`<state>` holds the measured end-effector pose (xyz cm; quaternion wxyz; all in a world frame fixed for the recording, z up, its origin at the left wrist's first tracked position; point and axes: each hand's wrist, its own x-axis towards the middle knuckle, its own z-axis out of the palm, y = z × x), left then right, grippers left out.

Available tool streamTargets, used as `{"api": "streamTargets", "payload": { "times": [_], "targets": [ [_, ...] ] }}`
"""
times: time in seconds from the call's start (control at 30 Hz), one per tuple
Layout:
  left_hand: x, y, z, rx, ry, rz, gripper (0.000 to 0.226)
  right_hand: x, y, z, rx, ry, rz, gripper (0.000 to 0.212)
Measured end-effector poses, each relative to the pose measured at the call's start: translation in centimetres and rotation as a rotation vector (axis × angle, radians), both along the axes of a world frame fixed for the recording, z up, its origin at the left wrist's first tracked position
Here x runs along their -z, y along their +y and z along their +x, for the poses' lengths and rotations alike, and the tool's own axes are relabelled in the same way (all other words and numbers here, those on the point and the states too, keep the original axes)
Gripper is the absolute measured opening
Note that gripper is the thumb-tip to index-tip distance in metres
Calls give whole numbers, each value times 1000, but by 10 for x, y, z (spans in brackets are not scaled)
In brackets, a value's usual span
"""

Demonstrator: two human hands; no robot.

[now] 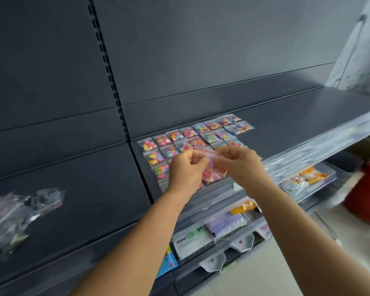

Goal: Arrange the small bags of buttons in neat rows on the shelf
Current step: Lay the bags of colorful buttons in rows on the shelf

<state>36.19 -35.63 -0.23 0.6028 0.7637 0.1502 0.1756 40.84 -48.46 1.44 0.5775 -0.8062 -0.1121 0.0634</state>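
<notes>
While held over the shelf (286,116), both hands' grips, left hand (185,167) and right hand (240,165), seemingly pinch one bag (212,174).

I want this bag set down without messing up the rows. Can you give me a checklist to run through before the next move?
1. Both hands hold the bag: ok, left hand and right hand pinch the held bag at its top.
2. Bag's zip strip closed: cannot tell.
3. Rows of button bags tidy: ok.
4. Free spot in front row: cannot tell, the hands hide it.
5. Bare shelf right of the rows: ok.
</notes>
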Motion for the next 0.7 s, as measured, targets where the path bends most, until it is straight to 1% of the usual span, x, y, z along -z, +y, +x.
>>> {"api": "streamTargets", "payload": {
  "times": [0.03,0.1,0.2,0.27,0.37,0.43,0.5,0.53,0.6,0.7],
  "targets": [
    [0,-11,8,12,-6,11,8,-1,-11,6,18,-31,-21,5],
    [-1,-30,24,37,-6,27,9,-1,-31,18,51,-69,-55,13],
    [1,-50,49,56,4,32,4,4,-56,39,93,-31,-21,13],
    [1,-58,67,53,6,85,6,8,-68,54,123,-22,-27,12],
    [2,-64,96,79,21,117,15,13,-81,83,153,-17,-65,14],
    [5,-66,119,104,58,145,23,15,-88,105,182,-11,-75,12],
    [9,-66,146,119,106,169,29,16,-93,130,201,21,-42,6],
    [10,-67,159,116,123,174,31,16,-95,143,203,43,-25,7],
    [11,-69,180,117,139,207,27,18,-97,167,202,80,-24,12],
    [14,-73,205,121,152,282,15,25,-101,199,221,74,-75,9]
  ]
}}
